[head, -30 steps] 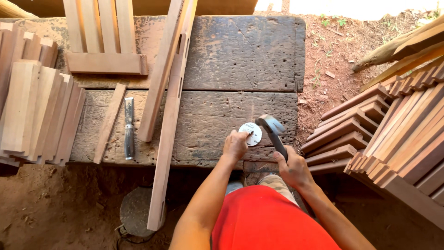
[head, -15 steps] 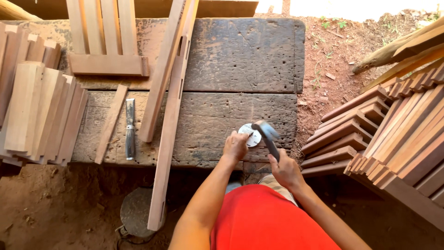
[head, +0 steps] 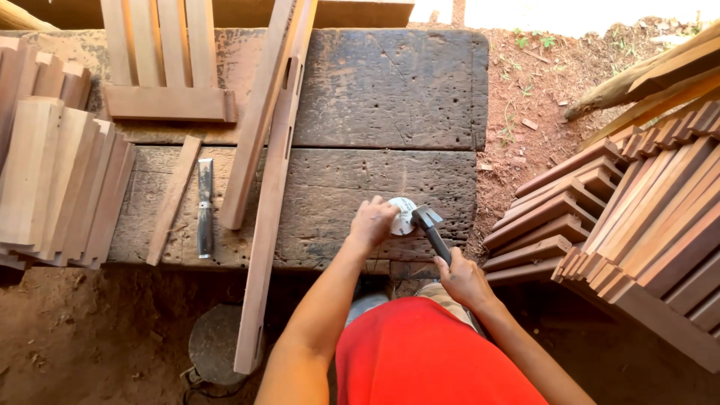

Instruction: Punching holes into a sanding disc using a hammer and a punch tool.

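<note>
My left hand (head: 371, 223) rests on a small round white container (head: 403, 214) near the front right of a dark, worn wooden workbench (head: 390, 97); the fingers curl over its left side. My right hand (head: 463, 277) grips the handle of a claw hammer (head: 429, 225), whose metal head lies right beside the white container, touching or nearly touching it. Both forearms reach forward from my red shirt.
Two long wooden rails (head: 274, 150) lean across the bench's middle. A chisel (head: 204, 206) and a short slat (head: 174, 199) lie to the left, beside stacked boards (head: 56, 180). A slatted frame (head: 161, 67) sits at the back. Piled wooden pieces (head: 630, 210) stand on the right, over red dirt.
The hammer head came down and leftward, from raised above the bench to right beside the white container. My left hand stayed on the container.
</note>
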